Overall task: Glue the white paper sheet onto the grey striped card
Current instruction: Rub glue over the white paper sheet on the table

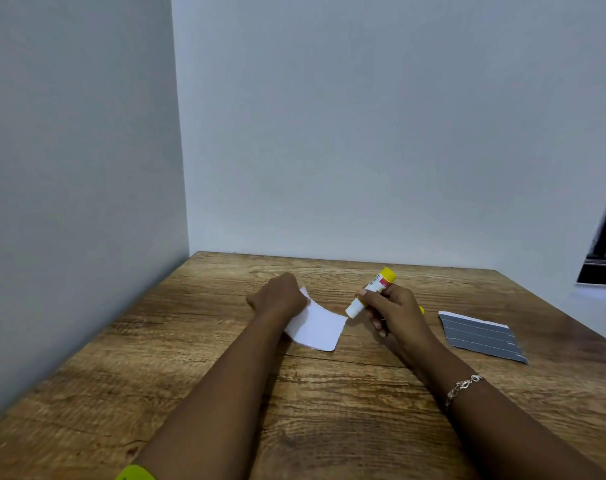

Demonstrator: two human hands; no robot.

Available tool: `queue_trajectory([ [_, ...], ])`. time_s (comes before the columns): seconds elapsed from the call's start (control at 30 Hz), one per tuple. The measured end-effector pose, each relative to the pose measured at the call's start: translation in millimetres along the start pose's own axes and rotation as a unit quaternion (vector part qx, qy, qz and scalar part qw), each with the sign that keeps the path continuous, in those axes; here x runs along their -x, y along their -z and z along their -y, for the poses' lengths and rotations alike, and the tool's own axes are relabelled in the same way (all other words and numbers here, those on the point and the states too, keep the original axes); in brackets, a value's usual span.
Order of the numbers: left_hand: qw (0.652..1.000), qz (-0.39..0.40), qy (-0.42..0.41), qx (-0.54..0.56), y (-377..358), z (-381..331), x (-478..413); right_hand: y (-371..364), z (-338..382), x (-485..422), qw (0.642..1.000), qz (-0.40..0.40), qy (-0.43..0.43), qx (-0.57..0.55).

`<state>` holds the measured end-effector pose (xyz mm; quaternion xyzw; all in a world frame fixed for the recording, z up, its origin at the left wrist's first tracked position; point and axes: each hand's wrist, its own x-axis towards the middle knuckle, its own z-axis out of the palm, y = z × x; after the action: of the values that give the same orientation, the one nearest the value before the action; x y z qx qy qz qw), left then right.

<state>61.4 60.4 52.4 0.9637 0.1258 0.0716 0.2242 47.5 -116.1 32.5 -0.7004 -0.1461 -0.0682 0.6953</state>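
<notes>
The paper [317,329] lies on the table [225,393] just left of centre, and the left hand [279,294] sits on its far left corner with its back to the camera. The fingers are hidden beneath the hand, so I cannot tell whether they pinch the corner or only press it. The right hand [395,310] is curled round a glue stick [372,292], which tilts with its yellow end up and its white end down at the paper's far right corner, touching or just off it. The card [481,336] lies flat to the right of that hand, apart from it and from the paper. The paper is thin, white and roughly square, with rounded corners. It bows upward toward the left hand while its near edge stays flat on the wood. The card is grey with thin pale stripes along its length and a white strip on its far edge. A small yellow piece [421,310] peeks out behind the right hand. A thin metal bracelet [462,388] circles the right wrist. The table is brown with coarse grain. Plain walls [364,133] meet its far and left edges. Bare wood lies between paper and card and in front of both.
</notes>
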Motion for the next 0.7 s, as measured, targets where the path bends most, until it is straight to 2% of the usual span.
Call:
queue_trajectory([
  [0.13, 0.997, -0.002, 0.048, -0.064, -2, 1, 2, 2, -6, -3, 1.000, -0.014, -0.012, 0.023],
  [0.23, 0.998, -0.008, 0.015, -0.068, -3, -4, 2, 0, -9, -4, 0.997, -0.014, 0.002, 0.077],
  [0.4, 0.996, 0.050, -0.065, -0.036, -5, -7, 0, -4, -11, -9, 0.985, -0.021, 0.038, 0.169],
  [0.7, 0.994, 0.064, -0.079, -0.048, -5, -7, -1, -9, -14, -14, 0.968, 0.004, 0.070, 0.243],
])
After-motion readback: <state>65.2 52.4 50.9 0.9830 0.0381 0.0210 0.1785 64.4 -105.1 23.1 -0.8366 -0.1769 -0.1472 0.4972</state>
